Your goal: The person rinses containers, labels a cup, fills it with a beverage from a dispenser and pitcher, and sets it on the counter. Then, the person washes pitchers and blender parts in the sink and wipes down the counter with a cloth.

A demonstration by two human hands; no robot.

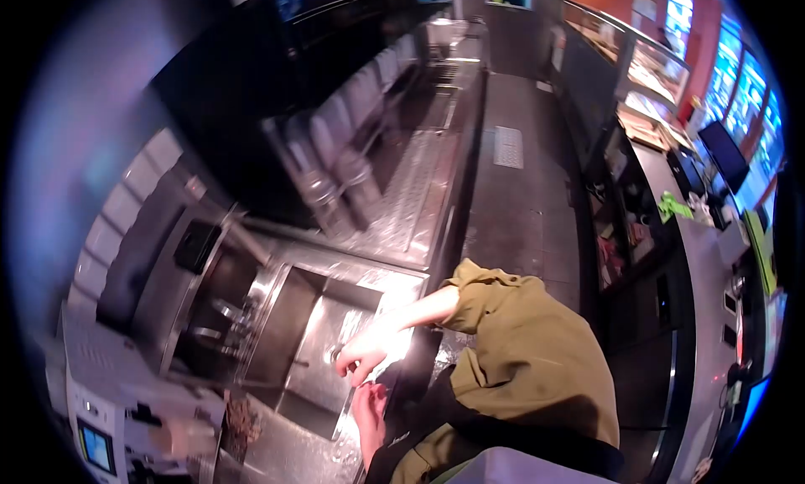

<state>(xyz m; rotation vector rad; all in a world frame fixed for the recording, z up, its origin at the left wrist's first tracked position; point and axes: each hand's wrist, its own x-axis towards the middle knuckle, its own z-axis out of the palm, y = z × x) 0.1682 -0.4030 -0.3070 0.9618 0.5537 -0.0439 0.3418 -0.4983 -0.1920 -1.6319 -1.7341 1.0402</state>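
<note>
My right hand [362,352] is curling over the metal sink's [289,326] near edge — can't tell if it's pinching anything. My left hand [370,410] is bending its fingers just beside it — grip's unclear too.

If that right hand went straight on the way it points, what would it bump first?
The right hand would probably meet the inner wall of the sink, though depth is unclear; it might pass over the rim.

Over the sink basin [292,333], anything within the right hand [366,356] is too small to tell. Beyond the basin, upright containers [362,98] are blurred; nearer, lettering on black fabric [428,413] is unreadable.
</note>
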